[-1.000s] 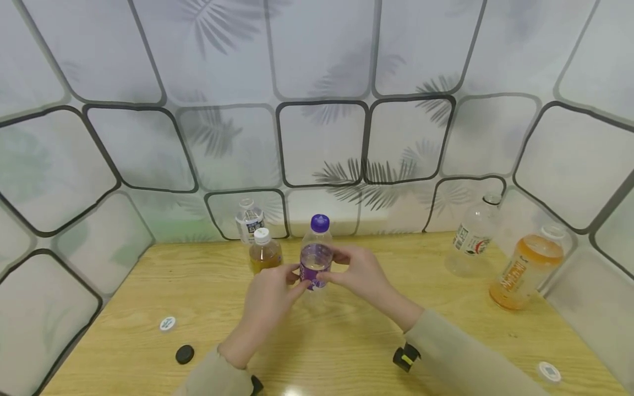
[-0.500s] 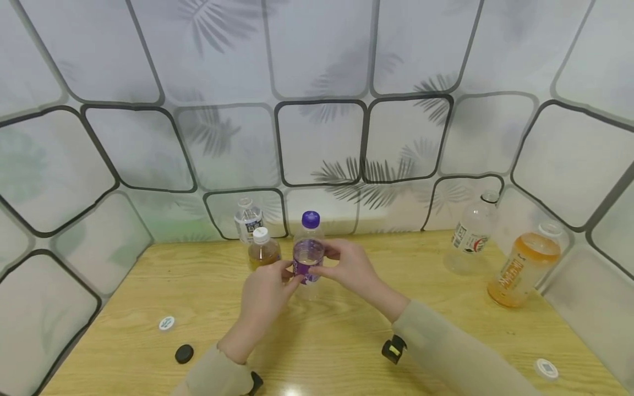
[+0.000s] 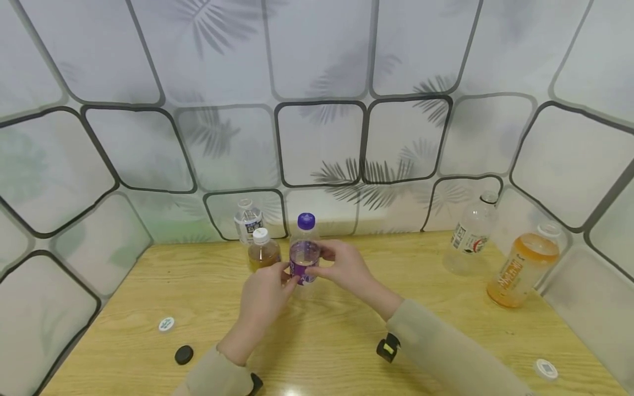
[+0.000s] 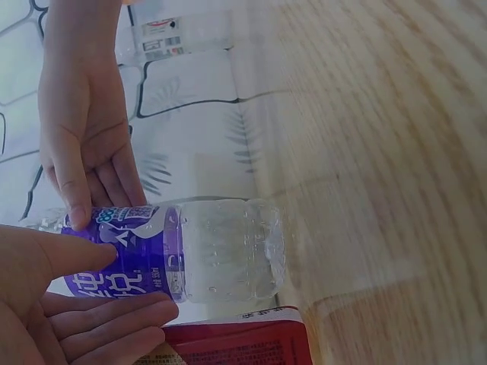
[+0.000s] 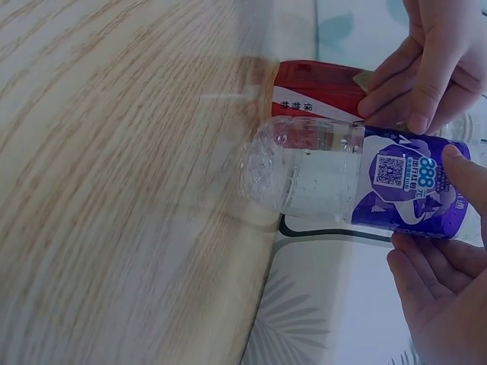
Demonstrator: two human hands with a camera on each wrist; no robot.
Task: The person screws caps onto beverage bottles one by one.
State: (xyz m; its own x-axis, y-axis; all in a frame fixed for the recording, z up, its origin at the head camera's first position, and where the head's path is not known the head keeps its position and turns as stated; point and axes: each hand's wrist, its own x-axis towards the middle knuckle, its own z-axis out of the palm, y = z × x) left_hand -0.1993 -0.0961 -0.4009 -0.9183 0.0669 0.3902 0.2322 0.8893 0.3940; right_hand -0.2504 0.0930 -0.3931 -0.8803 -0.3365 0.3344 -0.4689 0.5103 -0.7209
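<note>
On the near edge of the pale wooden bench (image 3: 346, 352) lie a small black round cap (image 3: 184, 354) and a white cap (image 3: 167, 323). Further in, the left hand (image 3: 264, 294) and the right hand (image 3: 346, 268) pinch the purple label of a clear plastic bottle with a purple cap (image 3: 304, 250), fingers clamped on it from both sides; it seems to stand upright on the bench. Just beside it is a small amber bottle with a white cap (image 3: 263, 251), and behind that a clear uncapped bottle (image 3: 247, 218)
</note>
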